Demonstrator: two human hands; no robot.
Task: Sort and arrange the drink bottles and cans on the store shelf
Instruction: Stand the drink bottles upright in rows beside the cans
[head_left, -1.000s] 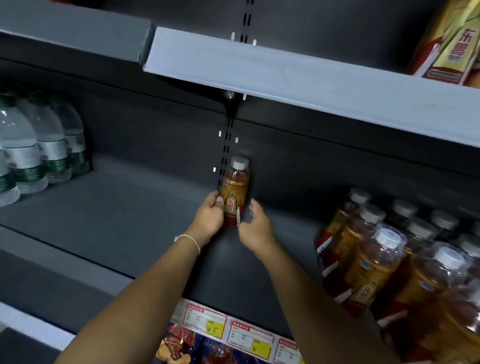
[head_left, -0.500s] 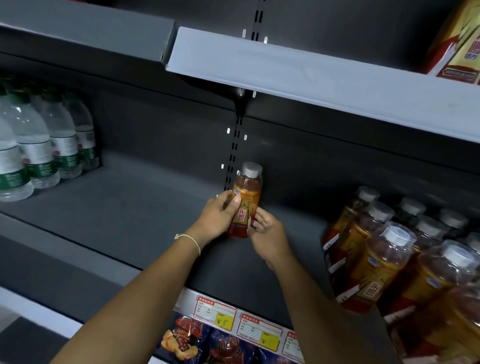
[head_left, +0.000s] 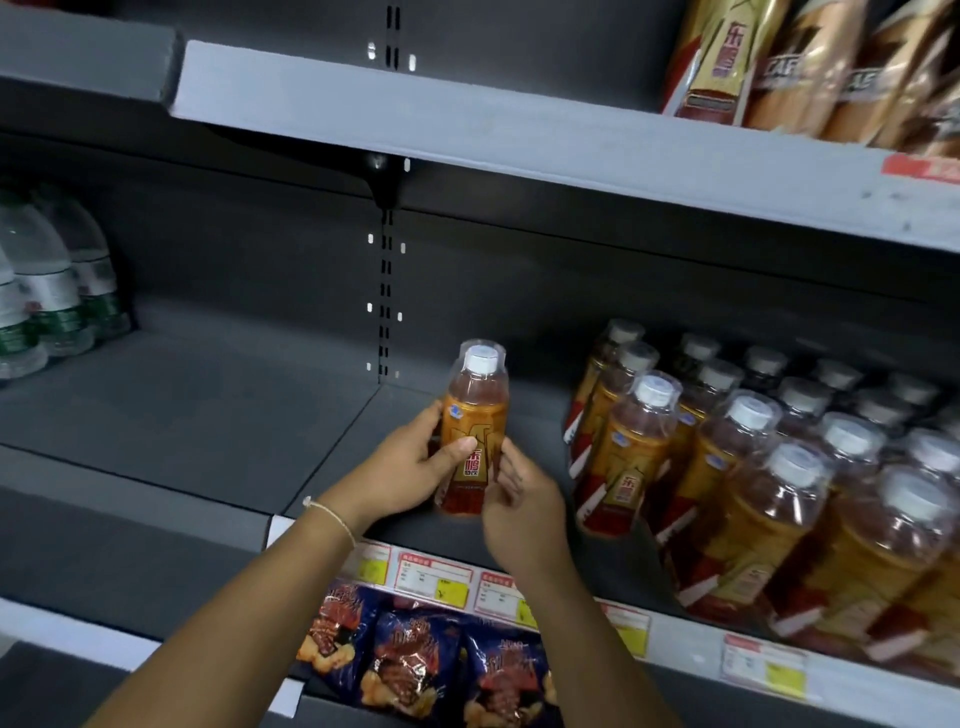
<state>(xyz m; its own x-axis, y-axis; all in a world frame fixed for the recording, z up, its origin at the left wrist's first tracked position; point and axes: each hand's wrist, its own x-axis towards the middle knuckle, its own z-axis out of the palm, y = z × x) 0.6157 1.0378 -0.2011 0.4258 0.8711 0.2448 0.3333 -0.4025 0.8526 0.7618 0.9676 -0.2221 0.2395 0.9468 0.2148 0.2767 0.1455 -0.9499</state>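
An amber drink bottle (head_left: 475, 415) with a white cap and gold-red label stands upright near the front of the dark grey shelf (head_left: 208, 415). My left hand (head_left: 410, 470) grips its left side, thumb across the label. My right hand (head_left: 522, 501) holds its lower right side with curled fingers. Several matching amber bottles (head_left: 737, 467) stand in rows on the same shelf to the right, a gap apart from the held one.
Clear water bottles (head_left: 47, 291) with green labels stand at the shelf's far left. Gold-red cartons (head_left: 779, 62) sit on the upper shelf at right. Blue snack bags (head_left: 415, 660) lie below the price tags (head_left: 436, 577). Bare shelf stretches between the water bottles and the held bottle.
Both hands have drawn the amber bottle away from the back wall toward the shelf's front. The view has shifted, showing more of the amber rows at right.
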